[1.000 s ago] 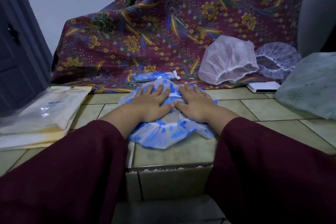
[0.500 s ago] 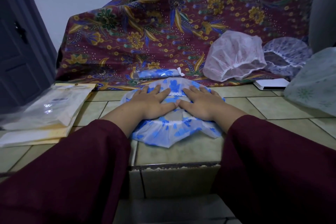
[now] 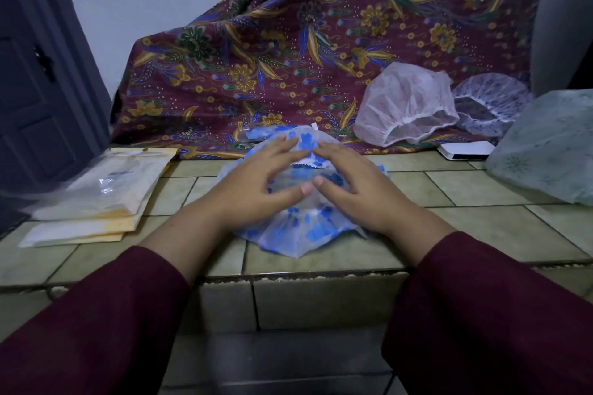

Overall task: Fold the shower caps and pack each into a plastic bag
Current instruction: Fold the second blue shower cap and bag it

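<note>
A clear shower cap with blue flowers (image 3: 308, 228) lies on the tiled ledge (image 3: 481, 224) in front of me. My left hand (image 3: 256, 183) and my right hand (image 3: 359, 189) rest on it side by side, fingers spread and thumbs nearly touching. The cap's far part bulges up between my index fingers. A stack of flat plastic bags (image 3: 106, 189) lies to the left. Behind the cap, a bagged blue cap (image 3: 253, 135) peeks out.
A pink cap (image 3: 404, 102), a white purple-dotted cap (image 3: 491, 106) and a pale green cap (image 3: 552, 144) sit at the right. A white box (image 3: 465, 151) lies near them. A batik cloth (image 3: 288, 42) drapes behind. The ledge drops off at its front edge (image 3: 288, 276).
My hands went from pressing flat to spread with thumbs apart, and the far part of the blue cap has risen between them.
</note>
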